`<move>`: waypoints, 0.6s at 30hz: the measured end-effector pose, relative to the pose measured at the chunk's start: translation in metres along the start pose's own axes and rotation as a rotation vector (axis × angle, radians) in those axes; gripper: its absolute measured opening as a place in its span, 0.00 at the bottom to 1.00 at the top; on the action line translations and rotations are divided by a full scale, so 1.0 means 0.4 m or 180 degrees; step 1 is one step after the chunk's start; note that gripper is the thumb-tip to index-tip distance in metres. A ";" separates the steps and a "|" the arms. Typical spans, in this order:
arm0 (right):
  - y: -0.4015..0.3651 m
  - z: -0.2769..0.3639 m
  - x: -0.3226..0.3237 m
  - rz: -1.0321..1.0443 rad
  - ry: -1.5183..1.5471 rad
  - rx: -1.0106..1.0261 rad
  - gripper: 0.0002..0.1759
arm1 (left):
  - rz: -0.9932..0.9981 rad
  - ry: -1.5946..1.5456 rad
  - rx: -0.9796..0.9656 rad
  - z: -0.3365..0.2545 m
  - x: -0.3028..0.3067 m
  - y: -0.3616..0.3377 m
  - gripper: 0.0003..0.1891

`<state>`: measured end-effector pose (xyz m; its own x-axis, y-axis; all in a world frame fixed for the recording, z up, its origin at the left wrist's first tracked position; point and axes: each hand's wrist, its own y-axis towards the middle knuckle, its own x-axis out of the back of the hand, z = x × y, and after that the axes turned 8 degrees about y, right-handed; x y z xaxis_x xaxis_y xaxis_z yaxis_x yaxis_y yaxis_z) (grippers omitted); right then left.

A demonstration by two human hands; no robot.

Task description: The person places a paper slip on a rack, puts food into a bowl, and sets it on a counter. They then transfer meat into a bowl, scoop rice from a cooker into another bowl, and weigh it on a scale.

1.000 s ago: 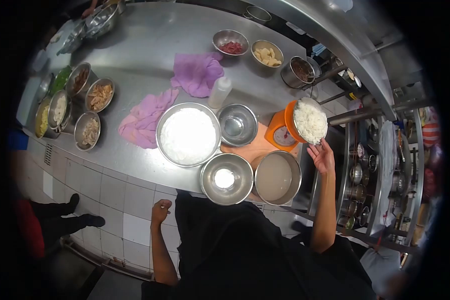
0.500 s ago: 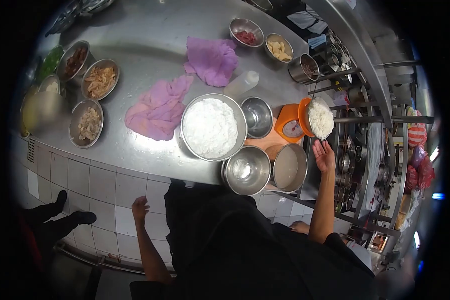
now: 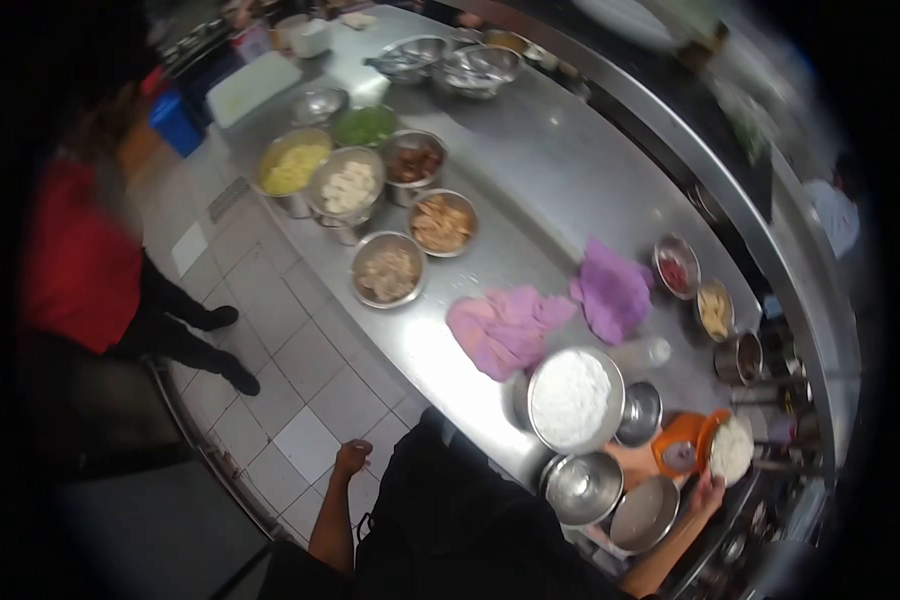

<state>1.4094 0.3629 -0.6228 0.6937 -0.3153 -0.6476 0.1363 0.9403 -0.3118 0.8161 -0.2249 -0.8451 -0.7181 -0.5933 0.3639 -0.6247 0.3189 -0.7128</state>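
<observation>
My right hand is at the near edge of a metal bowl heaped with white, rice-like food, its fingers closed on the rim. That bowl sits on an orange kitchen scale. Away from the table, my left hand hangs over the floor with its fingers loosely apart and nothing in it. Near the scale stand a large bowl of white powder, a small metal bowl, a metal bowl with a shiny inside and a container of greyish liquid.
Pink and purple cloths lie on the steel table beside a squeeze bottle. Several food bowls, including one of cooked strips, stand farther left. A person in a red top stands at the left.
My view has turned left, bringing more of the table and the person in red into sight. My right hand has gone from open, palm up, to closed at the bowl's rim.
</observation>
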 end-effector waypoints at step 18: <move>-0.563 -0.935 -1.255 0.1566 -0.0537 -0.0422 0.06 | -0.0247 -0.0845 0.0489 0.007 0.690 0.373 0.10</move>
<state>0.7658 0.2614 -0.4876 0.7586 0.1938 -0.6220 -0.3165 0.9442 -0.0918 0.5255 -0.3434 -0.8528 -0.5523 -0.7901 0.2659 -0.6062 0.1617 -0.7787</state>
